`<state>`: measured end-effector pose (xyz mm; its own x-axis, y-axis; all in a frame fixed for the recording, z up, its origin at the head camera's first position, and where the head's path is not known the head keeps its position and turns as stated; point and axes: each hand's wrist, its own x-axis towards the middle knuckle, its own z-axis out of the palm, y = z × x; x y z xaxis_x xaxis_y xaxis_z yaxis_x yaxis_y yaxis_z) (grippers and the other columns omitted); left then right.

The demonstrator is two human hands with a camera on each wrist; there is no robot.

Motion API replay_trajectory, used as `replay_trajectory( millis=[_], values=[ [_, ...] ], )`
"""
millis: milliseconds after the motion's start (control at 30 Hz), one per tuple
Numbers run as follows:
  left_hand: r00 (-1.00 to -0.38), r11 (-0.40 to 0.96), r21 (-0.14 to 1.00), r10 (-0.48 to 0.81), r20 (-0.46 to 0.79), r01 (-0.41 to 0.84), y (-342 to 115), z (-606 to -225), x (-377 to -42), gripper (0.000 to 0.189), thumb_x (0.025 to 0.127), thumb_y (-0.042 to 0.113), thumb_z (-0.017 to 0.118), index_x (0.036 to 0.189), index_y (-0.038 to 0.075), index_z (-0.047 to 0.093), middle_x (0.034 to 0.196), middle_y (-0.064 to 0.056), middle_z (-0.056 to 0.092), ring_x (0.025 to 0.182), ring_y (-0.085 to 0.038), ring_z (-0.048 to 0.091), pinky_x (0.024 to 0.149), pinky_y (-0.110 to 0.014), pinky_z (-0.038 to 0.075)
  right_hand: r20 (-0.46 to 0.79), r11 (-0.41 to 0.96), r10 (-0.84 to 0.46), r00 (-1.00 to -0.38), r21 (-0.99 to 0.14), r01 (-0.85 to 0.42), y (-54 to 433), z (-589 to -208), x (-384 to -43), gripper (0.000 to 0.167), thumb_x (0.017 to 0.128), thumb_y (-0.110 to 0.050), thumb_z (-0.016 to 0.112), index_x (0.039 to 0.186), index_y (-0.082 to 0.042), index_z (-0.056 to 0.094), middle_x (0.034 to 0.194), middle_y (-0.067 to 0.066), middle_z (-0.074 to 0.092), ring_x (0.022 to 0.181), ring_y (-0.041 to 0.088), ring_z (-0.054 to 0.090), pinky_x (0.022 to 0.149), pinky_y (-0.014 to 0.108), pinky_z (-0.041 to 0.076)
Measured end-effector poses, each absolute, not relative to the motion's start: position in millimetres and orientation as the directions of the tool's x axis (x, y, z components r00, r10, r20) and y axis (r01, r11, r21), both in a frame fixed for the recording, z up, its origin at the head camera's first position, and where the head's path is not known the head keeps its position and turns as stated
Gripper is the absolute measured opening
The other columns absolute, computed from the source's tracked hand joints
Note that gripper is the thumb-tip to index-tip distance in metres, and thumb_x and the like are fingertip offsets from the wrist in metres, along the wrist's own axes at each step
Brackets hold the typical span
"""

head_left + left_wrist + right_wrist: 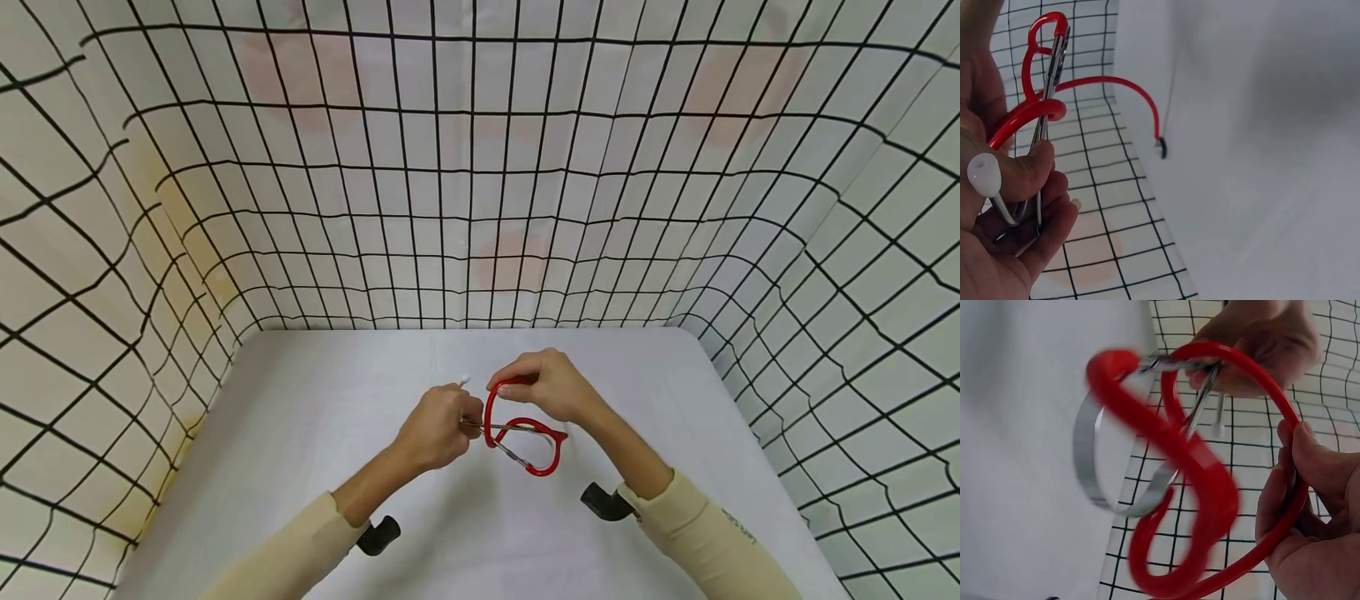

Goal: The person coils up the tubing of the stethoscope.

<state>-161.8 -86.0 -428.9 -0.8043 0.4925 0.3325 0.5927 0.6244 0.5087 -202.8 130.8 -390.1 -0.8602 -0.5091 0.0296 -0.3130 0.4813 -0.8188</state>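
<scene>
A stethoscope with red tubing [489, 414] and metal ear tubes [1054, 72] is held up in both hands over the table's middle. My left hand [442, 427] grips the metal ear tubes; a white ear tip [985, 174] sticks out beside the thumb in the left wrist view. My right hand [551, 387] pinches a bend of the red tubing between thumb and fingers, as the right wrist view also shows. Near the forked red part runs a curved grey metal band [1085, 447]. Away from the hands, one tube end carries a small dark-rimmed piece [1161, 148].
Under the hands lies a white table [315, 392]. Black wire grid [472, 192] rises behind it and along both sides, with pale sheeting behind. Black wrist-worn devices [378, 535] hang by the sleeves.
</scene>
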Motion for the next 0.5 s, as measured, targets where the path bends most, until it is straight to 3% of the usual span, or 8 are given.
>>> replay_trajectory(
  millis=[500],
  values=[
    [-0.815, 0.593, 0.565, 0.476, 0.330, 0.575, -75.7, -419.8, -161.1, 0.025, 0.076, -0.008, 0.076, 0.068, 0.016, 0.071, 0.068, 0.010, 0.070, 0.076, -0.009, 0.060, 0.065, -0.024, 0.051, -0.072, 0.455, -0.402, -0.913, -0.881, -0.131, 143.8, -426.6, -227.2, 0.015, 0.093, -0.019, 0.073, 0.105, -0.017, 0.081, 0.103, 0.001, 0.077, 0.098, 0.019, 0.069, 0.088, 0.037, 0.056]
  ],
)
